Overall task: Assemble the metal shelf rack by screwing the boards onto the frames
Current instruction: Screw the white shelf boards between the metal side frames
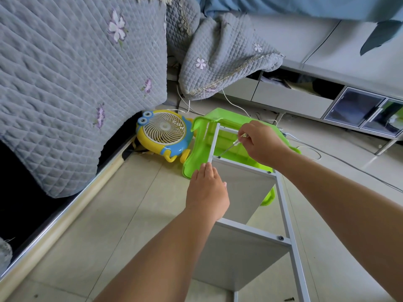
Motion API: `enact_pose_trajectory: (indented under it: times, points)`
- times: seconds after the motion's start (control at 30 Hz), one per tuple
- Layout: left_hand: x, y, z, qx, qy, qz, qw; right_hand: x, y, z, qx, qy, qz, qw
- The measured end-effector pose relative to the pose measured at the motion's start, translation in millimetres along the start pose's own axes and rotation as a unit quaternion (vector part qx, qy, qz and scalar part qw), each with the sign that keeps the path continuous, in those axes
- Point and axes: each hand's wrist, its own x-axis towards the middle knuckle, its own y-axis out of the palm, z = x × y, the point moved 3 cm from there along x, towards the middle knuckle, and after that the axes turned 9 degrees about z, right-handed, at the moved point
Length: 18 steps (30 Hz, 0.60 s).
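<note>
The grey metal shelf rack (285,216) lies on the tiled floor, with two grey boards (244,190) fixed across its frame rails. My right hand (259,142) grips a clear-handled screwdriver (231,147), whose tip sits on a black screw (219,157) at the upper board's left corner. My left hand (207,190) rests flat against the left frame rail (213,144) and the board's edge, fingers straight. Two more black screws (269,172) (281,238) sit in the right rail.
A green plastic stool (202,147) lies under the rack's far end. A yellow and blue toy-shaped fan (163,132) stands to its left by the sofa's quilted grey cover (72,83). White cables (309,149) trail on the floor. A loose black screw (289,299) lies at the bottom edge.
</note>
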Motion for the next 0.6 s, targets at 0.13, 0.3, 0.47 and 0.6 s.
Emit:
enact_pose_trajectory:
  times: [0.13, 0.3, 0.47, 0.6]
  points:
    - [0, 0, 0, -0.001, -0.001, 0.002, 1.000, 0, 1, 0, -0.005, 0.000, 0.007, 1.000]
    - [1, 0, 1, -0.002, 0.001, 0.003, 1.000, 0, 0, 5, -0.021, 0.008, 0.038, 0.999]
    - [2, -1, 0, -0.001, 0.002, 0.010, 1.000, 10, -7, 11, -0.141, 0.085, 0.134, 0.977]
    - [1, -1, 0, 0.000, -0.001, 0.009, 1.000, 15, -14, 15, -0.107, 0.085, 0.157, 0.978]
